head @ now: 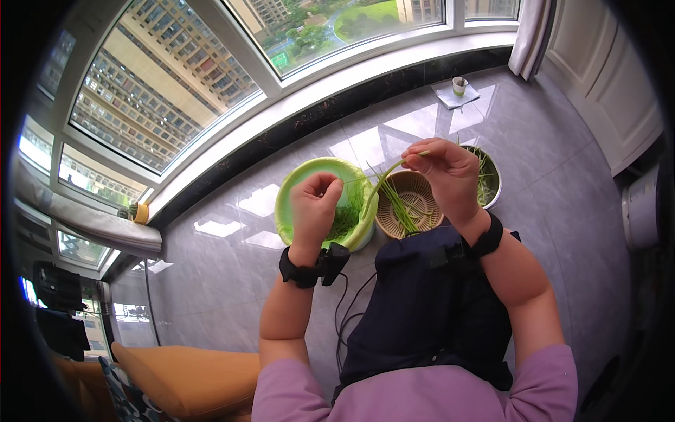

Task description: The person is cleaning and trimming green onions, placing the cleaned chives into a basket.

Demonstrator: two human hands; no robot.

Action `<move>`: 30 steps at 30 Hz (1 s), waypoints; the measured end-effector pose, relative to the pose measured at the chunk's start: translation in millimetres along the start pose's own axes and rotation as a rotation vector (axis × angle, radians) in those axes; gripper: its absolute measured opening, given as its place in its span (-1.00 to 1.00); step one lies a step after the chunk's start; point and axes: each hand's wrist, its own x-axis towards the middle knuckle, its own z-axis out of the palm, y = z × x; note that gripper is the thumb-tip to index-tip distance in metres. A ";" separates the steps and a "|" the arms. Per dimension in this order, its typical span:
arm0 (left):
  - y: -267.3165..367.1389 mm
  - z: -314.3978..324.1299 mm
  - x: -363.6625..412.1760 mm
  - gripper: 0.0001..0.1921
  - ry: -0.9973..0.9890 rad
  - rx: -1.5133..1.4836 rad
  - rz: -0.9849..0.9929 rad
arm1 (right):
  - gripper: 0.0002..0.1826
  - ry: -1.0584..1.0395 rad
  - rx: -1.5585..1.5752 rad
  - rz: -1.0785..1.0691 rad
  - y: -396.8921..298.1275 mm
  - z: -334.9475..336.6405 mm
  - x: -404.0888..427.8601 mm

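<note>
My right hand (pixel 443 171) pinches a long green stem (pixel 381 182) near its upper end. The stem bends down to the left, its lower part by the rim of a bin with a light-green liner (pixel 285 192). Over the bin, my left hand (pixel 316 203) has its thumb and forefinger pressed together. A faint thin strand (pixel 358 180) runs from those fingertips toward the stem. Leafy green scraps (pixel 345 219) lie in the bin. Beside it stands a tan woven basket (pixel 433 203) holding several green stems (pixel 396 205). A metal-rimmed bowl (pixel 498 192) of greens is partly behind my right hand.
A paper cup (pixel 459 86) stands on a white sheet (pixel 448 99) near the window wall. Black cables (pixel 340 327) trail on the floor beside my legs. An orange seat (pixel 200 377) is at lower left, and a white cabinet door (pixel 590 68) is at upper right.
</note>
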 end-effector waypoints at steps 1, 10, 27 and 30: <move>-7.3 -7.7 1.2 -0.91 0.003 0.000 -0.001 | -0.92 0.063 0.045 0.034 -1.2 -3.1 2.0; -93.9 -78.0 18.5 -0.88 0.311 0.289 -0.052 | -0.92 0.364 0.299 -0.007 -5.9 -48.9 24.6; -151.1 -66.3 15.1 -0.80 -0.115 1.002 -0.004 | -0.81 0.590 -0.459 0.368 123.0 -249.7 25.4; -134.0 -40.9 20.3 -0.81 -0.122 0.805 -0.110 | -0.82 0.488 -0.638 0.429 181.6 -260.1 15.8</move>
